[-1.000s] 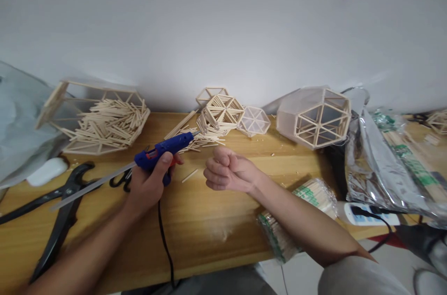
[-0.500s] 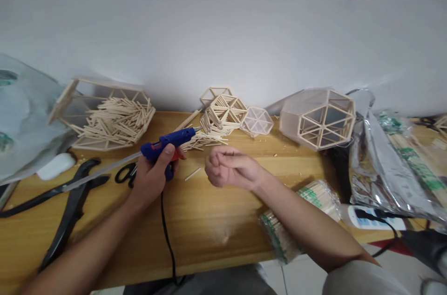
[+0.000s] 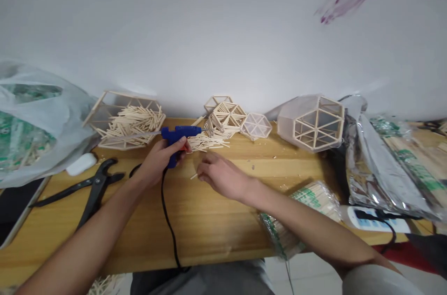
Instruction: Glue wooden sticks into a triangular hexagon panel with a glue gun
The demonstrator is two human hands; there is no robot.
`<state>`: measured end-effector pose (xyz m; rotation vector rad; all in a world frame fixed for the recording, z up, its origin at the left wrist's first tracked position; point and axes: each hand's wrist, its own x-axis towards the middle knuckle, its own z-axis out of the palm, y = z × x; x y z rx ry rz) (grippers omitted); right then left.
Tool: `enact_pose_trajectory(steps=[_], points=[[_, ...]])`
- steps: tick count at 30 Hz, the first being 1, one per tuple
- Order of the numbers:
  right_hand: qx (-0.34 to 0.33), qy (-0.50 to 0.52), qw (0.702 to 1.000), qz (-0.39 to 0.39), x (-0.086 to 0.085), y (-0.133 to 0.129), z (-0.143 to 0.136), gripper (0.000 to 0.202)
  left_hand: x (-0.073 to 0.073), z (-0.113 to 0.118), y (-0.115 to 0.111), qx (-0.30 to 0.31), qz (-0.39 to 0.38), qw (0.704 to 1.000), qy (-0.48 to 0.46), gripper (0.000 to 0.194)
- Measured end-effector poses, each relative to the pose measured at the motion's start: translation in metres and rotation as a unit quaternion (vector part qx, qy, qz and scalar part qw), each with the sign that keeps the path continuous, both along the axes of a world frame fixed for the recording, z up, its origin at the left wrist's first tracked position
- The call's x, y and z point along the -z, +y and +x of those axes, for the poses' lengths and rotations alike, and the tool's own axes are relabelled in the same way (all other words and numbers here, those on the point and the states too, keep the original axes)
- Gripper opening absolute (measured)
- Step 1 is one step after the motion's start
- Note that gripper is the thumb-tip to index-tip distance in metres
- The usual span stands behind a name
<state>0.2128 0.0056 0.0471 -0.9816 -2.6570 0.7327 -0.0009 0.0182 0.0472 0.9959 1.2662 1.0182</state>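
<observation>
My left hand (image 3: 166,155) is wrapped round the handle of a blue hot glue gun (image 3: 181,132), whose nozzle points right. A clear glue stick (image 3: 143,135) sticks out of its back, and a black cord (image 3: 168,220) hangs below. My right hand (image 3: 223,175) is low over the table with curled fingers, its fingertips closed at a short wooden stick (image 3: 193,176); they hide part of it. Just behind both hands lie a pile of loose wooden sticks (image 3: 211,143), a stack of hexagonal stick frames (image 3: 226,116) and a small covered hexagon (image 3: 256,125).
A stick-filled frame (image 3: 131,123) and a plastic bag (image 3: 31,123) stand left, with black pliers (image 3: 99,181) and a white case (image 3: 81,164) in front. Rightward are a covered stick lantern frame (image 3: 310,123), bundled sticks (image 3: 300,216), a silver bag (image 3: 377,164) and a power strip (image 3: 377,220).
My right hand has turned palm down and come to the short stick on the table. My left hand has shifted slightly right with the glue gun, now held more level. The view has shifted.
</observation>
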Motion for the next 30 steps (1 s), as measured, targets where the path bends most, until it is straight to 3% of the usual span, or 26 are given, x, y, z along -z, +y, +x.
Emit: enact_pose_trajectory(steps=[5,9,15,20,22,25,28,30], points=[[-0.034,-0.051,0.997,0.041,0.008,0.001,-0.007,0.019,0.011,-0.009,-0.002,-0.012,0.019,0.999,0.048,0.049],[-0.010,-0.045,0.998,0.048,0.011,0.001,-0.006,0.012,0.019,-0.014,-0.008,-0.048,0.051,0.995,0.071,0.048],[-0.015,-0.011,0.999,0.044,0.018,-0.002,-0.014,0.007,0.016,-0.011,-0.010,-0.075,0.072,0.992,0.070,0.047],[-0.053,-0.018,0.997,0.060,0.008,0.004,-0.007,0.018,0.014,-0.010,-0.011,-0.080,0.077,0.991,0.072,0.045],[-0.031,0.038,0.999,0.022,-0.001,0.012,0.005,0.016,0.014,-0.010,-0.011,-0.084,0.069,0.992,0.065,0.045],[0.061,0.160,0.984,-0.044,-0.007,0.027,0.026,0.011,0.015,-0.010,-0.012,-0.075,0.055,0.994,0.050,0.045],[0.144,0.251,0.954,-0.078,0.000,0.037,0.041,0.016,0.018,-0.009,-0.013,-0.065,0.050,0.996,0.043,0.045],[0.161,0.274,0.943,-0.095,0.010,0.039,0.046,0.020,0.021,-0.008,-0.014,-0.057,0.054,0.996,0.044,0.046]])
